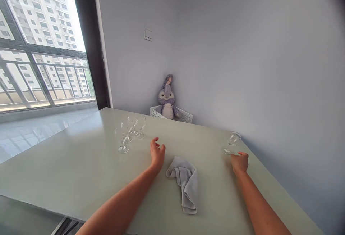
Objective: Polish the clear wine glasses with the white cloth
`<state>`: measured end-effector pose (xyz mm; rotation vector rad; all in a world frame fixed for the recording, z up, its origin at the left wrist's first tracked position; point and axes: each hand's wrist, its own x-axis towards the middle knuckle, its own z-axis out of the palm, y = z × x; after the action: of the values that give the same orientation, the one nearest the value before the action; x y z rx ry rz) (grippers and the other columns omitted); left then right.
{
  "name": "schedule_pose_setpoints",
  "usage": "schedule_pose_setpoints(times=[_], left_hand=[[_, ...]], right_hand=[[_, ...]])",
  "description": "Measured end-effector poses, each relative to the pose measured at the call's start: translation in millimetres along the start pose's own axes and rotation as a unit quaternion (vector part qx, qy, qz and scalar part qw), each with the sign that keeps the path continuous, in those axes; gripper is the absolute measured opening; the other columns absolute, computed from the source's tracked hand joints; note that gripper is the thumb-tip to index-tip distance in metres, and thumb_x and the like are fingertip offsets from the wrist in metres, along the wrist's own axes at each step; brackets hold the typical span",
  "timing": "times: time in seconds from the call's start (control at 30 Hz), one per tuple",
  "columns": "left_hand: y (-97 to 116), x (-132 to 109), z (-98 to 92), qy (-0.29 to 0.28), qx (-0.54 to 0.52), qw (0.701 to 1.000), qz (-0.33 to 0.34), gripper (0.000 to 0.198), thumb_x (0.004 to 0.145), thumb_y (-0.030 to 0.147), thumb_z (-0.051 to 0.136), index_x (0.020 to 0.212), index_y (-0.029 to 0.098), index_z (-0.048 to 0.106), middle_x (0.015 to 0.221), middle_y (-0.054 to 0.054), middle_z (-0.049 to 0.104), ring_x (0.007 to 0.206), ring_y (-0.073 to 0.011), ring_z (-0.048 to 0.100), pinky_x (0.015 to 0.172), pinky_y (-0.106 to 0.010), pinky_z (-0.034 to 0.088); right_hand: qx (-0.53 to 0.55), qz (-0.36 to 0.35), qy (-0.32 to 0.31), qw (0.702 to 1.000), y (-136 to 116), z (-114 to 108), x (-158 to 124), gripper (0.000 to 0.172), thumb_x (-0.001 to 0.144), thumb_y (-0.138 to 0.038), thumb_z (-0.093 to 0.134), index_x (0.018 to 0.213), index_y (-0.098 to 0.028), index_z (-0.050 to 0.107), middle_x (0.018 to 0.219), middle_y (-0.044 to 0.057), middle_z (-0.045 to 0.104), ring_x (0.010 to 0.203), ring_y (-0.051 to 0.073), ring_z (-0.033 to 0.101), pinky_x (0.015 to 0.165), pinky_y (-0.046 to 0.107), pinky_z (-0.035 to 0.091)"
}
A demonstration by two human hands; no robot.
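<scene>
My left hand point(157, 153) hovers above the table, fingers bent and apart, with nothing in it. To its left stand several clear stemmed glasses, the nearest one point(123, 148) a little forward of the group and another glass point(140, 135) at its right end. On the right, a single stemmed glass point(233, 140) stands near the table's wall-side edge. Close in front of this glass is my right hand point(239, 162), its fingers curved and parted; whether a fingertip touches the glass is hard to see. Between my forearms lies a crumpled grey cloth point(190, 188).
The pale green table point(81, 177) reaches to the grey wall on the right. Behind its far edge, a plush rabbit point(167, 100) sits in a white perforated basket point(185, 116). A large window with a railing is at the left.
</scene>
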<state>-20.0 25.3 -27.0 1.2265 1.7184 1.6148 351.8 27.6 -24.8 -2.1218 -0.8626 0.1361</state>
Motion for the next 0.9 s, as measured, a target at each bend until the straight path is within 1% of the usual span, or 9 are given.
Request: schedule_pose_setpoints(times=[0.1, 0.2, 0.27, 0.33, 0.47, 0.57, 0.63, 0.8, 0.9], left_hand=[[-5.4, 23.0, -9.1, 0.083, -0.011, 0.994, -0.065, 0.038, 0.071, 0.02, 0.052, 0.107, 0.019, 0.041, 0.093, -0.003, 0.045, 0.081, -0.0121, 0.05, 0.077, -0.029, 0.043], [-10.4, 39.2, -18.4, 0.118, -0.001, 0.989, -0.093, 0.045, 0.072, 0.022, 0.051, 0.115, 0.02, 0.035, 0.1, -0.005, 0.042, 0.088, -0.0129, 0.05, 0.081, -0.029, 0.041], [-12.6, 46.2, -22.5, 0.13, 0.006, 0.986, -0.104, 0.051, 0.073, 0.023, 0.051, 0.12, 0.021, 0.031, 0.107, -0.006, 0.041, 0.092, -0.0134, 0.05, 0.083, -0.028, 0.04], [-13.7, 52.6, -24.4, 0.131, 0.013, 0.985, -0.109, 0.057, 0.074, 0.026, 0.051, 0.125, 0.022, 0.026, 0.112, -0.008, 0.042, 0.094, -0.0139, 0.051, 0.084, -0.028, 0.04], [-13.7, 71.0, -23.3, 0.126, 0.033, 0.984, -0.12, 0.062, 0.073, 0.03, 0.053, 0.127, 0.022, 0.023, 0.118, -0.011, 0.043, 0.096, -0.0179, 0.053, 0.085, -0.031, 0.041], [-11.1, 89.3, -21.7, 0.117, 0.053, 0.984, -0.127, 0.06, 0.072, 0.034, 0.056, 0.123, 0.022, 0.027, 0.121, -0.012, 0.043, 0.1, -0.0225, 0.052, 0.083, -0.035, 0.041], [-7.9, 99.3, -21.0, 0.107, 0.065, 0.984, -0.126, 0.057, 0.072, 0.036, 0.055, 0.12, 0.022, 0.03, 0.12, -0.012, 0.045, 0.102, -0.0236, 0.052, 0.083, -0.036, 0.04], [3.7, 98.3, -16.6, 0.054, 0.09, 0.989, -0.107, 0.037, 0.077, 0.037, 0.047, 0.108, 0.019, 0.039, 0.093, -0.008, 0.058, 0.085, -0.0216, 0.058, 0.073, -0.036, 0.043], [12.0, 76.7, -9.9, 0.021, 0.108, 0.992, -0.063, 0.033, 0.076, 0.038, 0.048, 0.103, 0.019, 0.043, 0.089, -0.006, 0.058, 0.084, -0.0214, 0.057, 0.074, -0.036, 0.043]], right_hand=[[0.02, -0.036, -0.063, 0.997, -14.1, 1.4, -29.9, 0.036, 0.071, -0.028, 0.044, 0.103, -0.012, 0.049, 0.088, 0.013, 0.062, 0.069, 0.021, 0.057, 0.058, 0.03, 0.042], [0.044, -0.113, -0.19, 0.974, -40.2, 12.2, -70.7, 0.026, 0.073, -0.039, 0.046, 0.077, -0.017, 0.059, 0.072, 0.005, 0.064, 0.061, 0.017, 0.056, 0.054, 0.025, 0.04], [0.039, -0.16, -0.276, 0.947, -60.1, 19.9, -100.7, 0.033, 0.071, -0.049, 0.05, 0.062, -0.018, 0.059, 0.059, 0.002, 0.061, 0.052, 0.015, 0.052, 0.05, 0.024, 0.036], [-0.023, -0.259, -0.377, 0.889, -77.6, 25.2, -128.0, 0.041, 0.073, -0.053, 0.046, 0.054, -0.018, 0.056, 0.052, 0.001, 0.056, 0.048, 0.013, 0.048, 0.049, 0.024, 0.031], [-0.057, -0.314, -0.397, 0.861, -91.8, 29.2, -159.7, 0.035, 0.067, -0.05, 0.056, 0.055, -0.018, 0.055, 0.054, -0.001, 0.054, 0.05, 0.01, 0.043, 0.049, 0.023, 0.025], [0.075, -0.252, -0.421, 0.868, -83.9, 29.4, -162.1, 0.031, 0.067, -0.044, 0.058, 0.054, -0.017, 0.052, 0.052, -0.003, 0.05, 0.05, 0.009, 0.041, 0.049, 0.022, 0.026], [0.22, -0.159, -0.439, 0.857, -76.5, 28.3, -157.9, 0.031, 0.067, -0.044, 0.058, 0.054, -0.017, 0.05, 0.05, -0.004, 0.048, 0.049, 0.009, 0.04, 0.049, 0.022, 0.028], [0.499, 0.114, -0.447, 0.734, -72.3, 24.3, -141.1, 0.021, 0.065, -0.038, 0.064, 0.07, -0.018, 0.058, 0.058, -0.001, 0.057, 0.052, 0.014, 0.05, 0.05, 0.025, 0.038], [0.55, 0.15, -0.383, 0.727, -75.8, 22.6, -134.6, 0.019, 0.067, -0.035, 0.062, 0.075, -0.019, 0.057, 0.062, 0.0, 0.057, 0.054, 0.015, 0.051, 0.05, 0.026, 0.039]])
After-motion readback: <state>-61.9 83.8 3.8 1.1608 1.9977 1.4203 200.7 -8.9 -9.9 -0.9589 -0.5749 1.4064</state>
